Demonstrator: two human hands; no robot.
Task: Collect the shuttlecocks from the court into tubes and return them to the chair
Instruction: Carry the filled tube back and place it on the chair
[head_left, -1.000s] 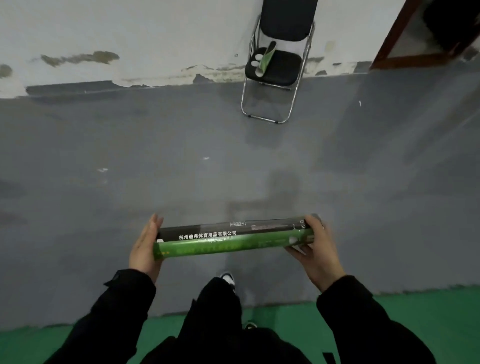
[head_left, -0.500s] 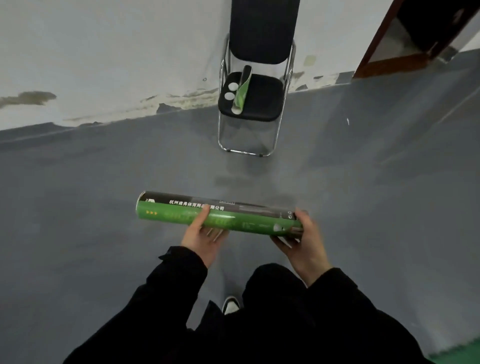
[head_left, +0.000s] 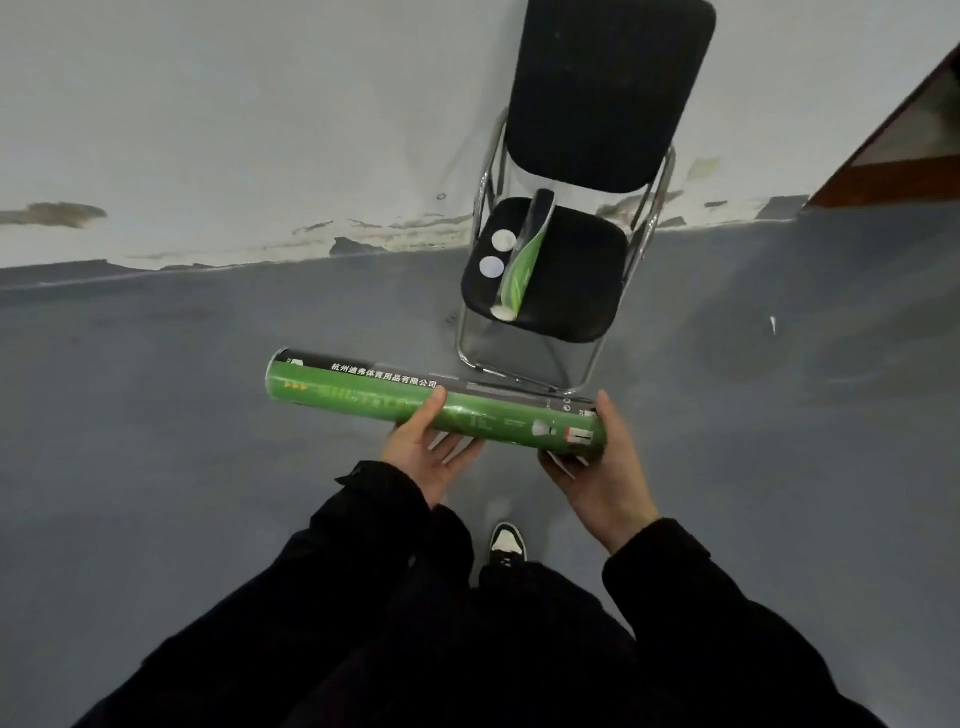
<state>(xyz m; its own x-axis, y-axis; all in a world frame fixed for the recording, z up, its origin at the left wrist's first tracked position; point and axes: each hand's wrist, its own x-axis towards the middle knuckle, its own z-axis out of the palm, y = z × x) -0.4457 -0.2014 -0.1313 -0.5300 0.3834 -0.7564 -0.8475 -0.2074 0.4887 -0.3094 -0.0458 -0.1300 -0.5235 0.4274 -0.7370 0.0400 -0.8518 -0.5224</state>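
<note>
I hold a long green and black shuttlecock tube (head_left: 363, 392) level in front of me, tilted slightly down to the right. My left hand (head_left: 426, 449) cups it from below near the middle. My right hand (head_left: 597, 478) grips its right end. Just beyond stands a black folding chair (head_left: 587, 291) with a chrome frame, against the wall. On its seat lies a second green tube (head_left: 522, 260), and two white round caps (head_left: 497, 253) rest to its left. No loose shuttlecocks are in sight.
The floor here is grey (head_left: 156, 415). A stained white wall (head_left: 260, 130) runs behind the chair. A brown door frame (head_left: 893, 156) rises at the right. My shoe (head_left: 508, 543) shows between my sleeves.
I have walked closer to the chair, which now looms larger. My left hand slid from the tube's left end to its middle. The green court edge has dropped out of view.
</note>
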